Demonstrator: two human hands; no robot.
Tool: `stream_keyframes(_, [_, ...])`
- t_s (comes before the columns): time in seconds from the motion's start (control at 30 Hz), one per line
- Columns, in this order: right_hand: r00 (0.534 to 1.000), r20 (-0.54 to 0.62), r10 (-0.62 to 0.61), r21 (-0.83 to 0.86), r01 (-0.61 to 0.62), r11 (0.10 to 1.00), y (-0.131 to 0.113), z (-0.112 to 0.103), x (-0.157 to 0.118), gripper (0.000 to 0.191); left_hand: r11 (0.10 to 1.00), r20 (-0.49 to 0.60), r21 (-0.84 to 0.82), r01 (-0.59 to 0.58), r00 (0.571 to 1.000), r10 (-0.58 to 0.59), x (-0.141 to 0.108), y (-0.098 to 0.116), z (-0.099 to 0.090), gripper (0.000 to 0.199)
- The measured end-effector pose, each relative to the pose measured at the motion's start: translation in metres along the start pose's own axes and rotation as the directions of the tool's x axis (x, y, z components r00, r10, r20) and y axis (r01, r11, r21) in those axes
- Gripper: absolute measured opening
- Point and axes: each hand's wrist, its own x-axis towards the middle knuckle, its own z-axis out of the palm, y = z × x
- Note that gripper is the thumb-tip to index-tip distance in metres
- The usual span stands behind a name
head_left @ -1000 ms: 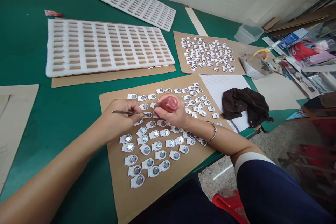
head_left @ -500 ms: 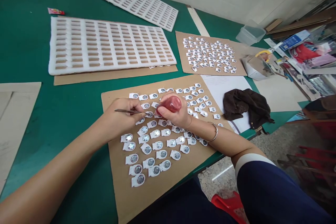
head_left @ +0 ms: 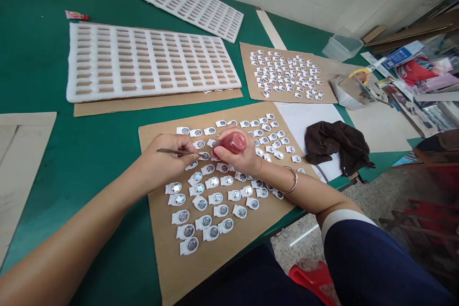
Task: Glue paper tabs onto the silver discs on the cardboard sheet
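My left hand [head_left: 170,155] is closed on thin metal tweezers [head_left: 172,152], whose tip is at a small white tab with a round metal disc [head_left: 204,156]. Just to the right, my right hand [head_left: 242,158] wraps round a small red bottle [head_left: 234,142], tilted with its base facing me. The bottle's nozzle is hidden, close to the tweezers' tip. Both hands are over a brown cardboard sheet [head_left: 172,277] that carries several of these tabs in loose rows. Some tabs lie hidden under my hands.
Two white slotted foam trays [head_left: 114,62] lie at the back left. Behind on the right, another cardboard sheet [head_left: 251,88] holds more tabs. A dark brown cloth [head_left: 337,143] rests on white paper at the right, near a small box [head_left: 346,95] with yellow-handled scissors.
The red bottle in my right hand has shifted very slightly to the left. My left hand and the tweezers have barely moved.
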Motion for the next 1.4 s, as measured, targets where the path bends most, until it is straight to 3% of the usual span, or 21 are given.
stream_keyframes(0.3, [0.999,0.012,0.033,-0.037,-0.033,0.999,0.0013,0.0006,0.0003,0.02,1.0,0.005,0.01,0.008,1.0,-0.008,-0.0002,0.0028,-0.0007,0.021])
stream_keyframes(0.53, [1.0,0.018,-0.009,0.002,0.009,1.0,-0.0001,0.0023,0.0018,0.02,1.0,0.005,0.01,0.013,1.0,-0.013,-0.0005,0.0061,-0.0014,0.023])
stream_keyframes(0.93, [0.997,0.049,0.058,0.003,-0.058,0.998,-0.0039,0.0025,0.003,0.024,0.999,0.001,-0.045,0.026,1.0,-0.026,-0.0011,0.0078,-0.0011,0.022])
stream_keyframes(1.27, [0.999,0.042,-0.029,0.045,0.027,0.999,-0.0047,0.0037,0.0044,0.021,1.0,0.01,-0.023,0.015,1.0,-0.015,-0.0023,0.0052,-0.0016,0.023])
stream_keyframes(1.4, [0.997,0.063,0.04,0.023,-0.041,0.999,-0.0057,0.0033,0.0044,0.024,0.999,0.013,-0.032,0.029,1.0,-0.028,-0.0017,0.0035,-0.0021,0.023])
